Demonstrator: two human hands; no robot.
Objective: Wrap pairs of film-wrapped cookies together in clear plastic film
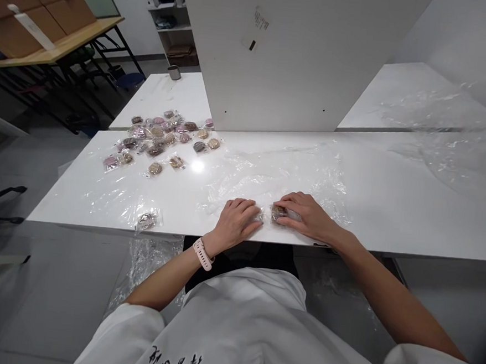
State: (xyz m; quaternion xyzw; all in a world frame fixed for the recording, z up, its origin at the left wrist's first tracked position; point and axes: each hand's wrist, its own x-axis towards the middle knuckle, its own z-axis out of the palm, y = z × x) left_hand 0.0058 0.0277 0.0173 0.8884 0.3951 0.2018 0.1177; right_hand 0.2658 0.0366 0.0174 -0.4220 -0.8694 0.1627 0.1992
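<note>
My left hand (237,220), with a pale watch strap on its wrist, rests at the table's front edge. Its fingers curl over clear plastic film (259,215), and whatever else lies beneath them is hidden. Just to the right, my right hand (303,214) grips a small brown cookie-like round (279,211) between thumb and fingers. That piece appears to be in clear wrap. A narrow gap of white tabletop separates the hands. Off to the left lies a single wrapped brown round (146,219) near the front edge.
Many wrapped pink, brown and tan rounds (157,133) are heaped at the table's left. Crumpled clear film (244,171) spreads beyond my hands, and more film (149,264) hangs below the edge. A tall white panel (293,63) stands behind. A metal cup (174,73) sits far left.
</note>
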